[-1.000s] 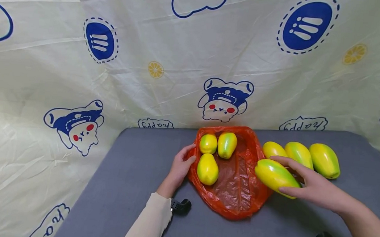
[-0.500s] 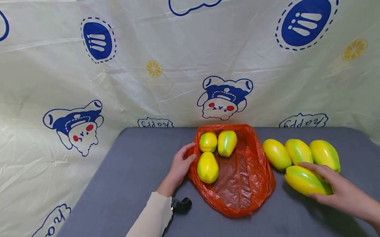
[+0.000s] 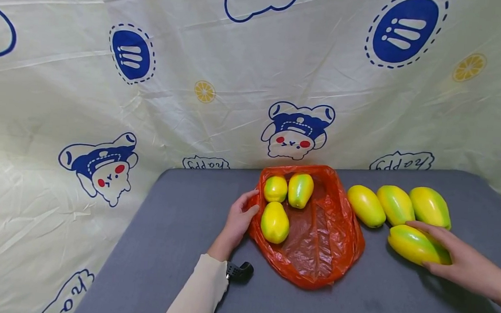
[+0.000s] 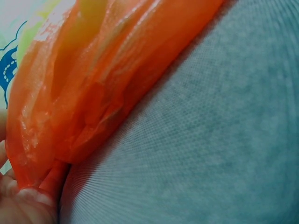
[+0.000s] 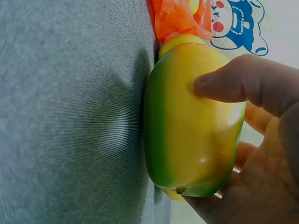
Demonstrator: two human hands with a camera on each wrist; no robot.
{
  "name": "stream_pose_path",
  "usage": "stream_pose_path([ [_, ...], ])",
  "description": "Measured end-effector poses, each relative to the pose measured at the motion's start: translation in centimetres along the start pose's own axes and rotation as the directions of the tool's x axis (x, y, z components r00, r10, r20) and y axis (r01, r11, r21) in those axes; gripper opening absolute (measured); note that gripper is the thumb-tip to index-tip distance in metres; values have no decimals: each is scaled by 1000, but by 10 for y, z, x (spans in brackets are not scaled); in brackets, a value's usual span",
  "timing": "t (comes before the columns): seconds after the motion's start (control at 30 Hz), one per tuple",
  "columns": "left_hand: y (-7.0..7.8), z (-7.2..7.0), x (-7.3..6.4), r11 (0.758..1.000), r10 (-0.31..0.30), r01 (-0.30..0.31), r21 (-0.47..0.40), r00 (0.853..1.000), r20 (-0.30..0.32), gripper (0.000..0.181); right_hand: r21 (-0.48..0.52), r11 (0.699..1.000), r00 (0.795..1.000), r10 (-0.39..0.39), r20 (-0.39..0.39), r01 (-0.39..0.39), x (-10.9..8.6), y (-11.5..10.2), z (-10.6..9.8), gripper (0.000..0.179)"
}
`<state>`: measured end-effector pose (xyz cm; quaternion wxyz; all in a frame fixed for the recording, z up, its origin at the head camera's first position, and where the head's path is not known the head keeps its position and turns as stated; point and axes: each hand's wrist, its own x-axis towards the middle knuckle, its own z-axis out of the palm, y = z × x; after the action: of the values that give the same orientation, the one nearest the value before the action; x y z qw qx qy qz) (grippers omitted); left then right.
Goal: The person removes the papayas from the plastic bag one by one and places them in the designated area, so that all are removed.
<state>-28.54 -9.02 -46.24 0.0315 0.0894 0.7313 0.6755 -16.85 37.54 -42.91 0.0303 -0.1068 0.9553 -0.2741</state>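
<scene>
One yellow-green fruit (image 3: pixel 417 245) gripped by my right hand (image 3: pixel 461 258), red bag (image 3: pixel 349 239) at the fruit's nine o'clock.
Long axis ten-to-four; my left hand (image 3: pixel 237 219), farther off, pinches the bag's nine-o'clock rim.

- Your left hand (image 4: pixel 25 205), at 8 o'clock, grips the creased, translucent red-orange bag (image 4: pixel 93 88).
- The bag sweeps from 8 round to 1 o'clock.
- Near 11, you see a blurred yellow-green shape (image 4: pixel 29 36).
- Grey tabletop (image 4: pixel 205 126) spans 1 to 7.
- At 10, white backdrop (image 4: pixel 9 35), blue print.
</scene>
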Motion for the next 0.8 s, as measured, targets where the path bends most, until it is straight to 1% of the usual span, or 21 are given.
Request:
stream_pose_path([
  [0.17, 1, 0, -1, 1000, 3, -3, -2, 1000, 4, 42, 3, 1000, 999, -17, -34, 18, -1, 1, 0, 83],
  [0.23, 2, 1, -1, 1000, -5, 5, -7, 1000, 5, 42, -1, 1000, 999, -14, -33, 14, -1, 1, 0, 83],
  [0.47, 3, 1, -2, 1000, -3, 3, -12, 1000, 6, 42, -51, 999, 999, 18, -30, -19, -1, -3, 1, 84],
  [0.6, 3, 1, -2, 1000, 1, -1, -14, 1000, 14, 43, -52, 998, 999, 30, -20, -31, -1, -5, 1, 86],
  [0.8, 2, 1, -1, 1000, 0, 0, -17, 1000, 11, 43, -76, 997, 999, -8, -39, 5, -2, -5, 1, 84],
])
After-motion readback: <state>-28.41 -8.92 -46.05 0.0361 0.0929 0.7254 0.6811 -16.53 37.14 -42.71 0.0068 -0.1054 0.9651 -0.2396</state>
